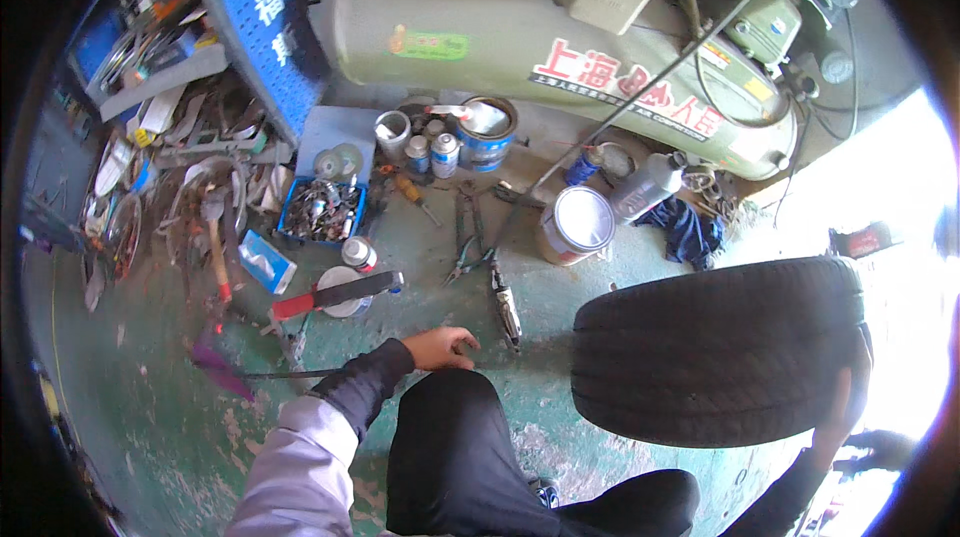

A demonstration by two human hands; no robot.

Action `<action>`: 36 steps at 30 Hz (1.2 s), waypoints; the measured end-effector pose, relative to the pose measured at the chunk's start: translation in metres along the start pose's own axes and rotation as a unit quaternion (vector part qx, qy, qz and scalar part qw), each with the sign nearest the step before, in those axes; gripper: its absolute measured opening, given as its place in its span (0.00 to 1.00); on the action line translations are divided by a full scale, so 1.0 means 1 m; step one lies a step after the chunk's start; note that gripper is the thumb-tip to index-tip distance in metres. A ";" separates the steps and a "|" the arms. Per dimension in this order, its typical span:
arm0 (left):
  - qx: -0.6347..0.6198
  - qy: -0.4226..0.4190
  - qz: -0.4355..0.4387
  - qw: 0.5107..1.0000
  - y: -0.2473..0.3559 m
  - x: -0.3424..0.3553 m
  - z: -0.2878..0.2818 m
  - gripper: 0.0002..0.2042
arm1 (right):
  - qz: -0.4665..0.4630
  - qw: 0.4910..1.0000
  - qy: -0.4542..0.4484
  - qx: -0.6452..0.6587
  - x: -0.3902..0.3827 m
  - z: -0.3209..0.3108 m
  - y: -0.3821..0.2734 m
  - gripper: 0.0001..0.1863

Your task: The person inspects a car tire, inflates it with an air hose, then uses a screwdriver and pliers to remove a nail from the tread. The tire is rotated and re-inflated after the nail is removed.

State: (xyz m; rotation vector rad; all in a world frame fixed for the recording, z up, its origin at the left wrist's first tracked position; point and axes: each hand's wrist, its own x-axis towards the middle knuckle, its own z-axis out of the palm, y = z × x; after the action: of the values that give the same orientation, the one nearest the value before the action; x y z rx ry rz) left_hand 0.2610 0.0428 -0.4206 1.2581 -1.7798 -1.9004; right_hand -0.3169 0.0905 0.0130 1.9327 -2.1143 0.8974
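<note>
A black tyre (715,352) stands upright on its tread on the floor, in front of me and to the right. My right hand (843,407) holds it at its right side, partly washed out by bright light. Just above my left knee is my left hand (440,348), fingers loosely curved and apart, with nothing visible in them. Beyond that hand, long-nosed pliers (506,309) with pale handles lie on the floor, near a second pair of pliers (470,237). A thin dark rod (290,374) passes behind my left forearm.
A large greenish air compressor tank (480,27) spans the back. Before it stand a lidded paint can (577,225), a blue can (486,142) and a grey bottle (648,187). To the left are a blue tray of small parts (322,208), a red-handled brush (338,294) and a hammer (217,237).
</note>
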 end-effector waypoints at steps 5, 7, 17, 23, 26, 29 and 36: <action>0.051 -0.031 -0.231 0.971 0.012 0.085 0.016 0.36 | -0.053 0.998 -0.006 -0.015 0.005 0.005 -0.038 0.36; 0.025 -0.055 -0.254 0.965 0.018 0.105 0.021 0.41 | -0.045 0.999 -0.017 -0.015 0.008 0.006 -0.049 0.37; -0.287 -0.104 -0.149 0.941 0.090 0.012 0.042 0.18 | -0.031 0.999 0.001 0.007 0.021 0.000 -0.044 0.36; -0.406 -0.092 -0.068 0.907 0.152 -0.117 0.008 0.17 | -0.020 0.999 0.015 -0.032 0.023 -0.011 -0.039 0.32; -0.465 -0.121 0.048 0.876 0.179 -0.151 -0.013 0.17 | -0.028 0.999 0.020 -0.042 0.020 -0.015 -0.040 0.30; -0.481 -0.152 0.184 0.844 0.200 -0.168 -0.019 0.18 | -0.029 0.997 0.029 -0.072 0.017 -0.016 -0.043 0.30; -0.407 -0.306 0.432 0.744 0.254 -0.188 -0.020 0.19 | -0.082 0.971 0.097 -0.201 0.021 -0.008 -0.090 0.27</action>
State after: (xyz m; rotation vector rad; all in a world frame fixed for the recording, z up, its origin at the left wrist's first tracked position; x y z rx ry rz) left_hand 0.2951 0.1022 -0.1110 -0.4956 -1.0651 -2.0902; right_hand -0.2377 0.0772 0.0591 1.7036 -1.8230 0.5469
